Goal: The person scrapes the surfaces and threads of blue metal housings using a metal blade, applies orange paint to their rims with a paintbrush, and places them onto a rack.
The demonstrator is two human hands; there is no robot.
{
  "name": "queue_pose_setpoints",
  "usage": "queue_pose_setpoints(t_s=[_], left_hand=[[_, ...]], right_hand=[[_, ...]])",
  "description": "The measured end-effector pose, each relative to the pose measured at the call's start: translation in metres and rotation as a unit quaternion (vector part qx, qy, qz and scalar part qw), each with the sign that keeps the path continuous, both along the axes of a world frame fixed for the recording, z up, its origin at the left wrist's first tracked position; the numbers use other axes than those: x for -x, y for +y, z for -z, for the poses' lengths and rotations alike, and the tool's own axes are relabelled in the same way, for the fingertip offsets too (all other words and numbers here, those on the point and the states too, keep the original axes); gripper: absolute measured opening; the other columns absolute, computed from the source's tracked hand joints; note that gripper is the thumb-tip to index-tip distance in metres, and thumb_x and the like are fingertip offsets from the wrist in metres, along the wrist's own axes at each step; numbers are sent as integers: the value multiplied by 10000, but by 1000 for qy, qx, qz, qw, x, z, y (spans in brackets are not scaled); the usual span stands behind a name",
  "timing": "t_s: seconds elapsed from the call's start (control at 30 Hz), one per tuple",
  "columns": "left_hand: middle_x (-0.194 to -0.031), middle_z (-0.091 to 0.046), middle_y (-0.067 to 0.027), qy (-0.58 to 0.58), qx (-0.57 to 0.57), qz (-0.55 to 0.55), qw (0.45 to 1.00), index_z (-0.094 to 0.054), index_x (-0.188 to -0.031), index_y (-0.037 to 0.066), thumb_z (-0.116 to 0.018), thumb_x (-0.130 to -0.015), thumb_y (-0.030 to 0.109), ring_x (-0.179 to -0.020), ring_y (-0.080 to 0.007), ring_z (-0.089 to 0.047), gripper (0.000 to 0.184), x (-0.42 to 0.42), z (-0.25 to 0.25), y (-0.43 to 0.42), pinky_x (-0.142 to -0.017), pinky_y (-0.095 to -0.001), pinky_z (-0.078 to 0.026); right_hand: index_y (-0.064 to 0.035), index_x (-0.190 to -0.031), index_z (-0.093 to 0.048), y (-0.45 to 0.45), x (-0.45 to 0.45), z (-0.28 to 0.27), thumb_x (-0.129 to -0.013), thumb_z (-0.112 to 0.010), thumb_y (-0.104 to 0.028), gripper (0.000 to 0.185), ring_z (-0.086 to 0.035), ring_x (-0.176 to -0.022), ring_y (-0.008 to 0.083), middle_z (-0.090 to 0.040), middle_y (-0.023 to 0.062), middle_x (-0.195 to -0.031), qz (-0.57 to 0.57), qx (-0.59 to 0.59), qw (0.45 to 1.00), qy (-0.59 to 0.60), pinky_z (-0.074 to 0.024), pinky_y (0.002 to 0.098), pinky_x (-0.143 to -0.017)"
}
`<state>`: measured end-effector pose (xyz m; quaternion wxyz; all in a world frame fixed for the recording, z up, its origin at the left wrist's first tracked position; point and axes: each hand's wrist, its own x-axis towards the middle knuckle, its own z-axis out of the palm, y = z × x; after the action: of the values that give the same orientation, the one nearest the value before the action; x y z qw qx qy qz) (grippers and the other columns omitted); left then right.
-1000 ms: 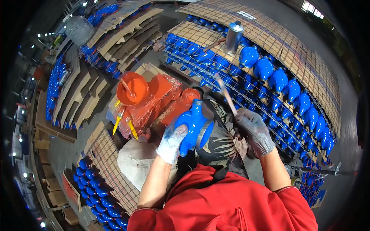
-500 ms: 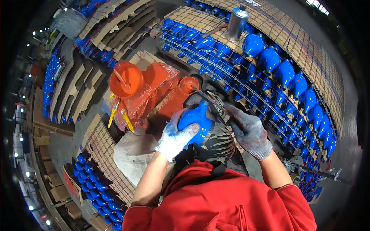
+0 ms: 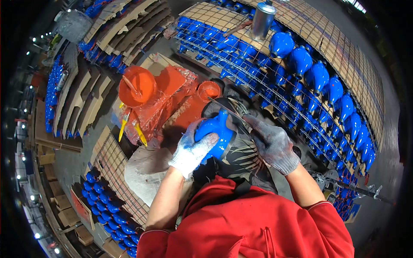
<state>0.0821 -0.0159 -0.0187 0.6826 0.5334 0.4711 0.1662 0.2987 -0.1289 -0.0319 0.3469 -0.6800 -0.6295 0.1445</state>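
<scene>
A glossy blue part (image 3: pixel 221 134) with a narrow neck is held over my lap, with my left hand (image 3: pixel 193 148) in a stained white glove wrapped round its side. My right hand (image 3: pixel 272 144), in a grey-stained glove, is closed on a thin stick-like tool (image 3: pixel 228 109). The tool's far end lies above the neck of the blue part, close to a small red paint cup (image 3: pixel 209 90); whether it touches the neck I cannot tell. Left of the cup stands a larger red paint bucket (image 3: pixel 137 86) with a brush handle in it.
A wire rack (image 3: pixel 344 73) with rows of blue parts and a spray can (image 3: pixel 263 21) is at the upper right. Yellow-handled brushes (image 3: pixel 140 134) hang beside the red-coated box. More blue parts (image 3: pixel 112 224) lie at the lower left; cardboard sheets (image 3: pixel 92 96) are stacked at the left.
The tool has swung from pointing up and away to lying across above the blue part's neck. The blue part has turned in my left hand, and my right hand has moved nearer to it.
</scene>
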Motion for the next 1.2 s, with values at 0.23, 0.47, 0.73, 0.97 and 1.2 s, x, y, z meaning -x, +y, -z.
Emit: queue_pose_setpoints(t_s=[0.23, 0.47, 0.73, 0.97, 1.2], left_hand=[[-1103, -587, -103, 28, -9, 15, 999, -452, -1332, 65, -698, -839, 331, -854, -151, -588, 612, 0, -4, 1, -687, -267, -508], [-1038, -607, -94, 12, -23, -9, 1000, -448, -1333, 66, -760, -751, 420, -783, -147, -606, 749, -3, 8, 4, -542, -245, -496], [-1161, -588, -128, 31, -67, 38, 997, -459, -1324, 26, -758, -767, 372, -993, -204, -598, 720, -12, 4, -1, -847, -329, -510], [-1160, -583, -148, 2, -44, 18, 999, -443, -1337, 26, -745, -797, 378, -1025, -196, -585, 712, -5, 11, -7, -853, -309, -507], [-1153, -592, -162, -24, -16, 8, 1000, -435, -1349, 40, -751, -792, 376, -1043, -205, -590, 723, -10, -3, -12, -898, -333, -495]], right_hand=[[-95, -1251, -578, 0, 1, -5, -827, -604, -6, 435, -658, -820, 348, -671, 186, -946, -12, 58, 998, -18, -529, 383, -705], [-146, -1318, -489, 12, 5, 1, -801, -545, -83, 524, -632, -633, 271, -628, 99, -725, -12, 33, 986, -163, -477, 373, -547], [-88, -1256, -532, 33, 10, -18, -862, -518, -53, 395, -617, -556, 236, -619, 110, -657, -38, 36, 982, -181, -480, 367, -498], [-108, -1291, -521, -8, -4, -7, -760, -574, 2, 545, -648, -691, 319, -636, 174, -806, -8, 35, 982, -185, -517, 397, -593], [-124, -1296, -509, 19, 4, -12, -787, -541, -66, 513, -620, -592, 299, -602, 138, -658, -36, 18, 980, -192, -469, 395, -506]])
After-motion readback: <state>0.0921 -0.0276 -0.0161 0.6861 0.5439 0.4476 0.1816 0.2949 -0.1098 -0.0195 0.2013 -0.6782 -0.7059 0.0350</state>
